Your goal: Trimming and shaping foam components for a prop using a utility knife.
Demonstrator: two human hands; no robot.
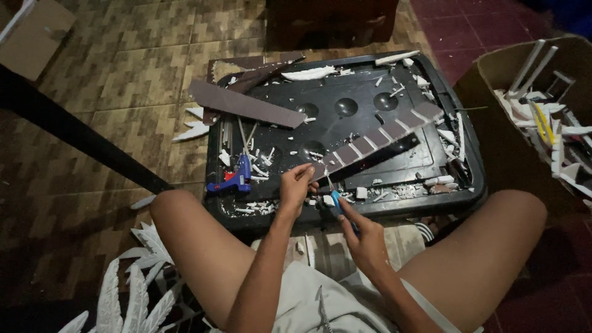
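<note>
Between the seated person's knees, the left hand point(296, 185) pinches the near end of a long brown strip with pale crossbars point(376, 142), steadying it for the right hand point(364, 237), which is closed on a blue cutter point(338, 203) (blade hidden). Its far end rests on the black tray point(475, 185), beside a blue glue gun point(234, 179). White offcuts litter the brown tiled floor point(111, 92).

Blue glue gun point(236, 179), centre-left of frame; cardboard box point(493, 117) of white offcuts, right edge; white leaf cutouts point(132, 290), lower left.
</note>
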